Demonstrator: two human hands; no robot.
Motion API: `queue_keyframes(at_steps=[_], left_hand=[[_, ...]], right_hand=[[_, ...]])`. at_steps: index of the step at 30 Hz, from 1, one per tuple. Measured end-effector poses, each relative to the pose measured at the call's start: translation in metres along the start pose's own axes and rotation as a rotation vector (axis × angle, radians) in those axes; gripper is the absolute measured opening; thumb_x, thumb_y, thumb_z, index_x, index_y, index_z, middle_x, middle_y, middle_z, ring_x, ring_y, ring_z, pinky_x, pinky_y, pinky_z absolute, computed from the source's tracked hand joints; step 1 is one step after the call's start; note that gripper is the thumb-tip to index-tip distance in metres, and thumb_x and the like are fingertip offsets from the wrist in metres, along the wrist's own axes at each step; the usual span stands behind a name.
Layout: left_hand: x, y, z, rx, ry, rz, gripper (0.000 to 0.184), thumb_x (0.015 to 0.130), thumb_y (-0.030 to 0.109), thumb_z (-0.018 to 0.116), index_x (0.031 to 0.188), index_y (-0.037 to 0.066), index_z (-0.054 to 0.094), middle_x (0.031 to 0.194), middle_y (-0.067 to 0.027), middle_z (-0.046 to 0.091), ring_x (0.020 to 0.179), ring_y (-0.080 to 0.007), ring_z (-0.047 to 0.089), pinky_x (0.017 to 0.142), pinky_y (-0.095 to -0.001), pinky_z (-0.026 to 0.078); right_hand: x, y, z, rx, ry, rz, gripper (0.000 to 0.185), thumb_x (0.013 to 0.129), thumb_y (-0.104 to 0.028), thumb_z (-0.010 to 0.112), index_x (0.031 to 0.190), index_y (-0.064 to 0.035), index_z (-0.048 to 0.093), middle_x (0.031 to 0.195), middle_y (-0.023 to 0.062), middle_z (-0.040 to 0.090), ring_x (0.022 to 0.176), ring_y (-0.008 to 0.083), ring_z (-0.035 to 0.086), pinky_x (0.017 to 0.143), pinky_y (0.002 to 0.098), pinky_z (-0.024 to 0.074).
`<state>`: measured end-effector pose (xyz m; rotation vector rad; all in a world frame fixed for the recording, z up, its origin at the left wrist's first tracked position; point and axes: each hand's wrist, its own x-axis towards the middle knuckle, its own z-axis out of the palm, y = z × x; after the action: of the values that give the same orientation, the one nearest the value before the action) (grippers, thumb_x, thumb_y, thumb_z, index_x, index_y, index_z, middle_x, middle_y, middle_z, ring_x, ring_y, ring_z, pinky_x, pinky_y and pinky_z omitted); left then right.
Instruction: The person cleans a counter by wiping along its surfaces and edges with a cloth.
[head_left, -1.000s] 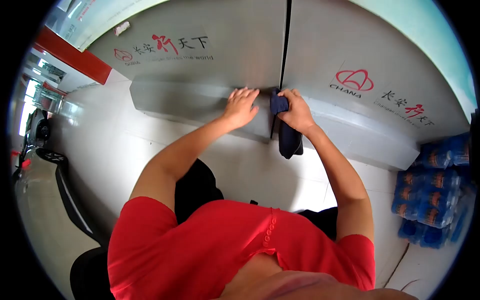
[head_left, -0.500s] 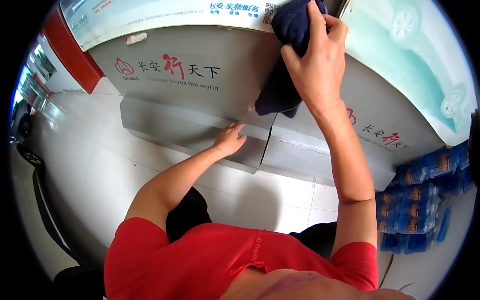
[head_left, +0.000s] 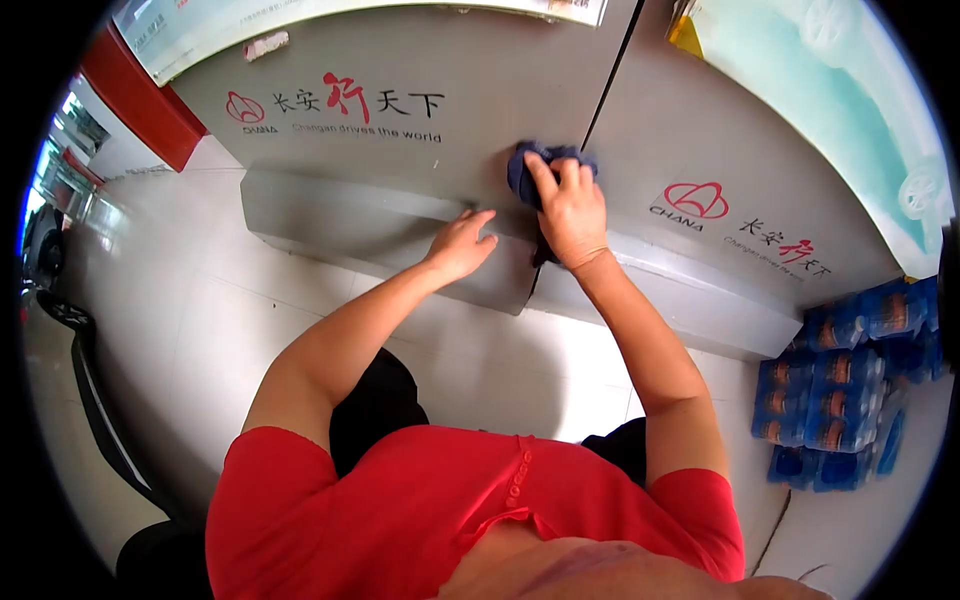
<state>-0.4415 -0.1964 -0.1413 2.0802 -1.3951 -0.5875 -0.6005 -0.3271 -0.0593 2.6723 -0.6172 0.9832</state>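
Note:
My right hand [head_left: 574,212] presses a bunched dark blue cloth [head_left: 522,178] against the grey counter front [head_left: 480,90], close to the seam between two panels. Part of the cloth hangs below the palm. To its left, my left hand [head_left: 461,246] has its fingers apart and holds nothing. Its fingertips are at the ledge [head_left: 340,215] along the bottom of the counter; whether they touch it I cannot tell. Red and black lettering [head_left: 360,103] marks the left panel, and a red CHANA logo [head_left: 696,200] the right one.
Packs of blue bottles [head_left: 825,400] stand on the floor at the right. Printed boards [head_left: 800,90] curve along the counter's top. A red pillar base [head_left: 140,95] is at the left, with a dark curved object [head_left: 100,420] nearer me. Pale floor tiles [head_left: 480,365] lie below.
My right hand has come down with the cloth from the printed board's edge to the lower part of the counter front. The left hand stays near the ledge.

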Motion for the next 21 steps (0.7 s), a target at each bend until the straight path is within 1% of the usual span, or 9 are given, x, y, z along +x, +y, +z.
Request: queue_keyframes(at_steps=[5,7,8,11,13,14,15,19,21], left_hand=[[-0.002,-0.008,-0.001,0.077,0.125,0.046,0.052,0.093,0.026,0.060,0.140,0.007,0.050,0.132,-0.0145,0.057,0.099,-0.0270,0.061,0.092,-0.0378,0.048],[0.001,-0.011,-0.005,0.054,0.081,-0.015,0.053,0.092,0.026,0.061,0.141,0.006,0.049,0.135,-0.0139,0.056,0.099,-0.0265,0.061,0.092,-0.0376,0.048],[-0.002,0.001,-0.016,-0.037,0.026,-0.088,0.052,0.093,0.025,0.060,0.141,0.008,0.049,0.139,-0.0137,0.053,0.112,-0.0269,0.058,0.098,-0.0376,0.046],[0.001,-0.001,-0.015,-0.148,0.040,-0.108,0.051,0.095,0.025,0.058,0.142,0.008,0.048,0.143,-0.0138,0.050,0.125,-0.0282,0.053,0.104,-0.0382,0.043],[0.000,0.007,-0.017,-0.142,0.035,-0.107,0.052,0.094,0.027,0.056,0.142,0.006,0.047,0.143,-0.0134,0.051,0.120,-0.0281,0.058,0.103,-0.0384,0.045],[-0.001,0.011,-0.016,-0.124,0.023,-0.100,0.052,0.095,0.026,0.056,0.142,0.007,0.047,0.143,-0.0134,0.051,0.120,-0.0278,0.057,0.103,-0.0383,0.045],[-0.002,0.014,-0.016,-0.104,0.010,-0.095,0.051,0.095,0.026,0.055,0.142,0.007,0.047,0.143,-0.0134,0.051,0.120,-0.0274,0.057,0.103,-0.0382,0.045],[-0.004,0.021,-0.013,-0.148,-0.020,-0.078,0.050,0.096,0.026,0.055,0.142,0.007,0.047,0.143,-0.0126,0.050,0.121,-0.0270,0.056,0.103,-0.0382,0.045],[-0.003,0.022,-0.012,-0.142,-0.025,-0.047,0.050,0.096,0.025,0.054,0.142,0.007,0.047,0.143,-0.0115,0.051,0.121,-0.0271,0.055,0.103,-0.0378,0.045]], right_hand=[[-0.054,0.010,0.030,-0.011,-0.345,-0.055,0.046,0.083,-0.013,0.062,0.128,-0.0213,0.061,0.106,0.0052,0.053,0.096,0.0257,0.056,0.077,0.0383,0.0529],[-0.046,0.020,0.017,0.105,-0.246,0.015,0.048,0.080,-0.006,0.063,0.126,-0.0188,0.062,0.105,0.0088,0.053,0.097,0.0291,0.056,0.078,0.0397,0.0535],[-0.034,0.024,-0.003,0.232,-0.141,0.039,0.064,0.065,0.005,0.068,0.125,-0.0165,0.062,0.105,0.0130,0.054,0.097,0.0339,0.057,0.082,0.0417,0.0531],[0.005,0.038,-0.064,0.206,0.191,0.132,0.074,0.063,0.005,0.072,0.132,-0.0175,0.059,0.105,0.0143,0.054,0.094,0.0327,0.058,0.080,0.0412,0.0528],[0.034,0.054,-0.088,0.132,0.398,0.142,0.075,0.062,0.001,0.075,0.133,-0.0154,0.057,0.106,0.0156,0.053,0.098,0.0345,0.055,0.083,0.0439,0.0479],[0.046,0.059,-0.098,0.008,0.466,0.179,0.073,0.064,-0.002,0.075,0.132,-0.0185,0.057,0.107,0.0110,0.055,0.099,0.0317,0.054,0.083,0.0441,0.0442],[0.058,0.058,-0.109,-0.088,0.503,0.127,0.074,0.066,-0.003,0.073,0.137,-0.0148,0.055,0.116,0.0152,0.054,0.104,0.0342,0.054,0.090,0.0442,0.0444],[0.051,0.074,-0.071,-0.122,0.370,0.067,0.073,0.063,-0.003,0.073,0.132,-0.0230,0.058,0.110,0.0045,0.057,0.098,0.0283,0.053,0.082,0.0419,0.0410],[0.018,0.078,-0.032,-0.189,0.260,-0.005,0.069,0.066,-0.003,0.067,0.130,-0.0269,0.059,0.111,-0.0003,0.058,0.094,0.0254,0.052,0.080,0.0406,0.0399]])
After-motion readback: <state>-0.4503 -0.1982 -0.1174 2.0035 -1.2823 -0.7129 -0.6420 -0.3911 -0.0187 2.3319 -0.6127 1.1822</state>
